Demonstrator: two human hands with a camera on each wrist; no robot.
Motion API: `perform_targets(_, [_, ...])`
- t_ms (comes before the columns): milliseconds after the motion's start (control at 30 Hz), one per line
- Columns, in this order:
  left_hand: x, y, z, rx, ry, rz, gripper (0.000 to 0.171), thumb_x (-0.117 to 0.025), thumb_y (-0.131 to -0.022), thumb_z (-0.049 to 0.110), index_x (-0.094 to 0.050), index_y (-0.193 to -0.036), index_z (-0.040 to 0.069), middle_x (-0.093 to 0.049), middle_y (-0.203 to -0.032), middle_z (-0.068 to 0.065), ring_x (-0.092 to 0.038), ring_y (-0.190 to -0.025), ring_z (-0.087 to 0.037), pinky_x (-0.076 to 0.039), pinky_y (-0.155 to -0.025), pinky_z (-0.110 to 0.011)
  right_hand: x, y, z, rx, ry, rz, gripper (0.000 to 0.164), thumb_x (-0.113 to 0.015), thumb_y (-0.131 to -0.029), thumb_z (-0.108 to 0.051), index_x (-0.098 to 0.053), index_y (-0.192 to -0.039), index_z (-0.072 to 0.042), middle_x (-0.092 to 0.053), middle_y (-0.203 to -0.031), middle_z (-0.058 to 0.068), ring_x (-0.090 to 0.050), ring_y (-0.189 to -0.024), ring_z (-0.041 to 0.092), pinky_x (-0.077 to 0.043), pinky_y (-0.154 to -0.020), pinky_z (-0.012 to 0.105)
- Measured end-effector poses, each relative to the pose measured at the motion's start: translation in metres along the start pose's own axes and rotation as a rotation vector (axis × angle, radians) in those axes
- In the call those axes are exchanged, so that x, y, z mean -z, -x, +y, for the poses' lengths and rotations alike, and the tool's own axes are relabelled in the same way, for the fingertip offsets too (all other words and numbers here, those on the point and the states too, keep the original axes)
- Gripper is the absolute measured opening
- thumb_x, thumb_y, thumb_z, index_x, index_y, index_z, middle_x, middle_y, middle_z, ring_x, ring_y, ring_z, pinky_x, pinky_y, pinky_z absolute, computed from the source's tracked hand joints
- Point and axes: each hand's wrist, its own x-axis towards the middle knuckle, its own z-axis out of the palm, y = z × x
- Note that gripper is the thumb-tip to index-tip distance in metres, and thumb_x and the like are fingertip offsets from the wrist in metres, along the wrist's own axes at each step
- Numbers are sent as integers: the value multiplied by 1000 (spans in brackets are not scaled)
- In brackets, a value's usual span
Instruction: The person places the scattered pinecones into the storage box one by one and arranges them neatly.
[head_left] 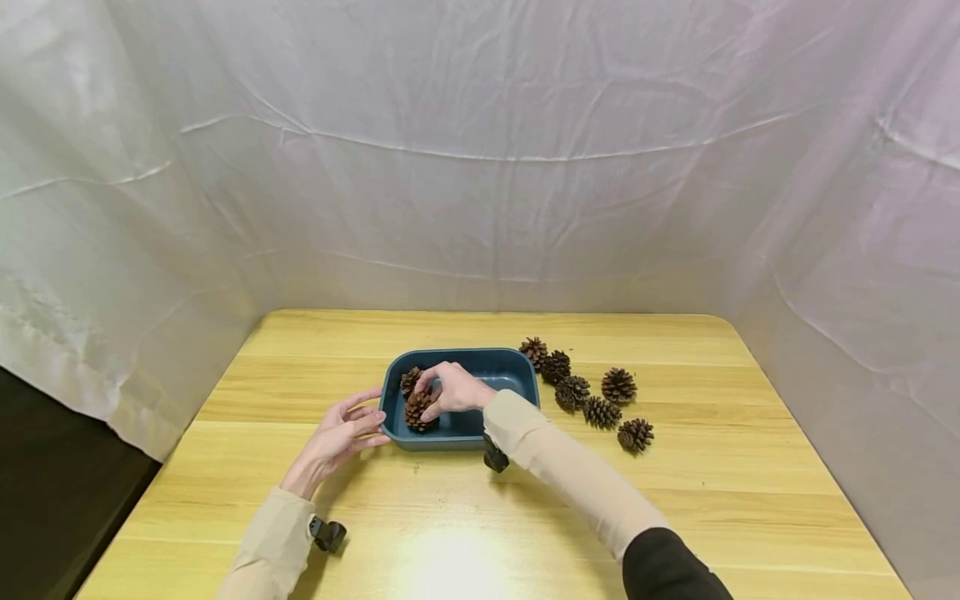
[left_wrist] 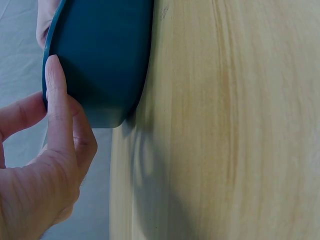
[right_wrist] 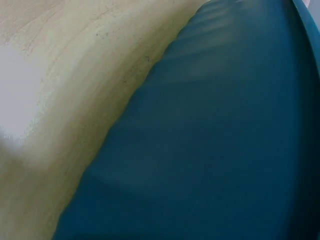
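Note:
A dark blue rectangular box (head_left: 467, 443) sits on the wooden table. At its left end my left hand (head_left: 341, 437) holds the rim, and the left wrist view has the thumb (left_wrist: 59, 107) along the outer wall with its tip at the rim. Reaching in from the right, my right hand (head_left: 459, 389) pinches a brown pine cone (head_left: 417, 413) inside the box, at the left end. Behind that cone, against the far left wall, lies another pine cone (head_left: 409, 380). The right wrist view has only the box wall (right_wrist: 200, 135) and tabletop, so the right fingers are hidden there.
Several loose pine cones lie to the box's right, from one by its far right corner (head_left: 533, 350) to one nearer the front (head_left: 635, 435). A pale curtain (head_left: 495, 208) hangs behind and beside the wooden table (head_left: 712, 500).

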Motion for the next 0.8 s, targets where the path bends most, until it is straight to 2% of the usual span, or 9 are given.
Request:
perform_targets(300, [-1,0,0,5,1,12,65,-55,-101,0,-20,-155,-8,-63,-100,1,-68,-84,-9,-65,-82,-25,-2,-2,2,12,13,-9,37,-86,-80,-11,-73,-114,-12,-70,-116,6,-66,-76,9,-58,-66,19])
perform_targets(567, [0,0,0,2,3,9,65,-55,-100,-1,-20,-155,-9,-63,-99,1,-69,-86,-11,-65,-82,-26,3,2,3,18,-28,-69,40,-84,-81,-9,-72,-119,-12,-64,-129,11,-71,-89,15,-59,-70,21])
perform_targets(800, [0,0,0,1,-2,7,65,-54,-101,-1,-20,-155,-9,-63,-99,1,-69,-86,-10,-65,-82,-25,3,1,3,33,-37,-66,39,-84,-81,-6,-71,-118,-11,-67,-116,10,-70,-93,21,-59,-71,23])
